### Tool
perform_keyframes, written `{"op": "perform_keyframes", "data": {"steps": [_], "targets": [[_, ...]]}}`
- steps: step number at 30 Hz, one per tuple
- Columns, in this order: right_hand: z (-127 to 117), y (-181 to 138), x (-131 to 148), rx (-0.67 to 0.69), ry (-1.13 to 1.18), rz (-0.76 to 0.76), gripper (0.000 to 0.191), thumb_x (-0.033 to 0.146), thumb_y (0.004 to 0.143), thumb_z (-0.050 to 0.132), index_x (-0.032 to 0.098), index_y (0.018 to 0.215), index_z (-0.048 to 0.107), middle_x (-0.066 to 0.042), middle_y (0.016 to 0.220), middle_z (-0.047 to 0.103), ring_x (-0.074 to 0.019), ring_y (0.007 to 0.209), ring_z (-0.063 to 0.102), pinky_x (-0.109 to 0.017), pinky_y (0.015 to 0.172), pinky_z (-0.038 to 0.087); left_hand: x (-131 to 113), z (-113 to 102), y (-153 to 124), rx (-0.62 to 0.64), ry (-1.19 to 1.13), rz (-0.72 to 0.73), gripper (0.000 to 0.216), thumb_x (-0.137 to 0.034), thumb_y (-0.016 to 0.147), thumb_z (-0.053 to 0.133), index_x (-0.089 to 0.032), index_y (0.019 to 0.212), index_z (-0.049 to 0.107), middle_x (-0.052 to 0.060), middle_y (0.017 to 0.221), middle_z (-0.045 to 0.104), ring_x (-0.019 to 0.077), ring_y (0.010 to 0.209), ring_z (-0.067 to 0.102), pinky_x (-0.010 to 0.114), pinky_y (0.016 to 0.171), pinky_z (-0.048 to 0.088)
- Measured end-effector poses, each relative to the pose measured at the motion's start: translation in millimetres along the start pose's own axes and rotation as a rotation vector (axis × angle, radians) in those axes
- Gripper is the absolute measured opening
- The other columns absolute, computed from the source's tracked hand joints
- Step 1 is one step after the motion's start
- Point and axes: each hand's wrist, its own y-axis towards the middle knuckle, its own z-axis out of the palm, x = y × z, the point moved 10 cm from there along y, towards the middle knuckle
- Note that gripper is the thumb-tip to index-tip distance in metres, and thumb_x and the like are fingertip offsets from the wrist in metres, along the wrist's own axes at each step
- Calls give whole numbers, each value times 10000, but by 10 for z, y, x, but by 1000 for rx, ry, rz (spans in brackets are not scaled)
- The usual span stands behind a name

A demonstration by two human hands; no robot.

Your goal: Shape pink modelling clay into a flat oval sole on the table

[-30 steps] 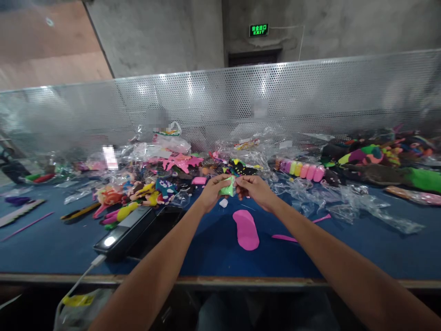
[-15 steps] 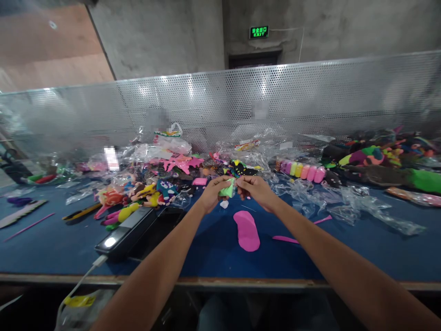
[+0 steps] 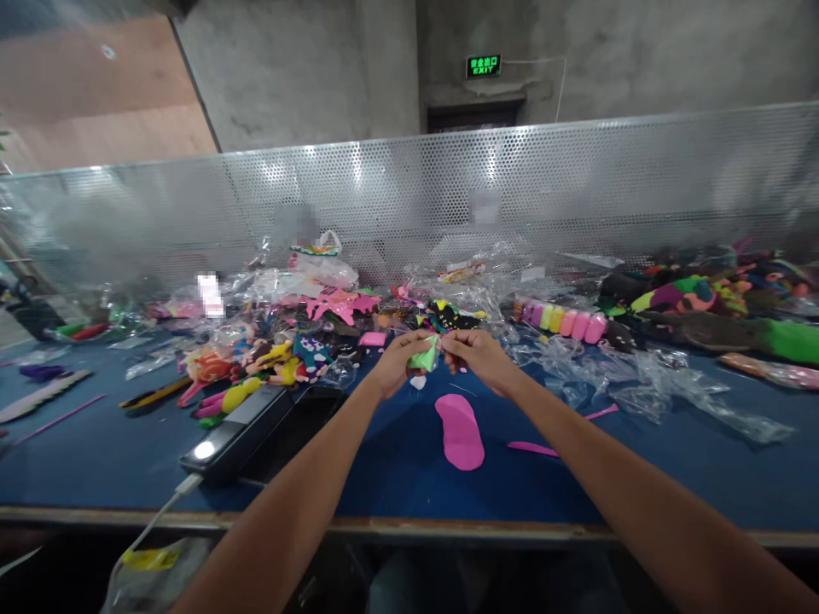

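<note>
Over the middle of the blue table, my left hand is closed around a small packet of light green clay in clear wrapping. Opposite it, my right hand pinches the wrapping's edge between thumb and fingertips. Nearer to me lies a flat pink clay piece with rounded ends. Just below the packet rest a small white lump and a thin needle-like tool. A pink plastic modelling tool sits beside the flat piece, partly under my right forearm.
A power bank with a white cable and a dark phone lie left of my arm. Colourful clay figures are heaped beyond them. Wrapped clay packets and crumpled clear bags spread to the right. A perforated metal screen closes the back.
Both hands stay at nearly the same place on the green packet, and more of its wrapping shows between them. The whole view has shifted slightly.
</note>
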Motion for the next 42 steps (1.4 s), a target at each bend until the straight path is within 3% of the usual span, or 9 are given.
{"op": "perform_keyframes", "data": {"steps": [22,42], "targets": [[127,-26,-60,86,57,39,347,476,632,786,156,711,674,27,553,598,-79,471,511,-230,499,420,-3,-94,30,-62,-76,35,372,-369,643,771,-150,933,689,-15,639,570,72,513,485,194,474,401],[279,-89,-39,191,65,55,321,447,667,765,153,777,702,17,565,604,-77,487,508,-231,523,415,-32,-173,36,-134,-60,61,401,-367,606,782,-165,947,720,-30,596,555,84,525,495,201,492,410]]}}
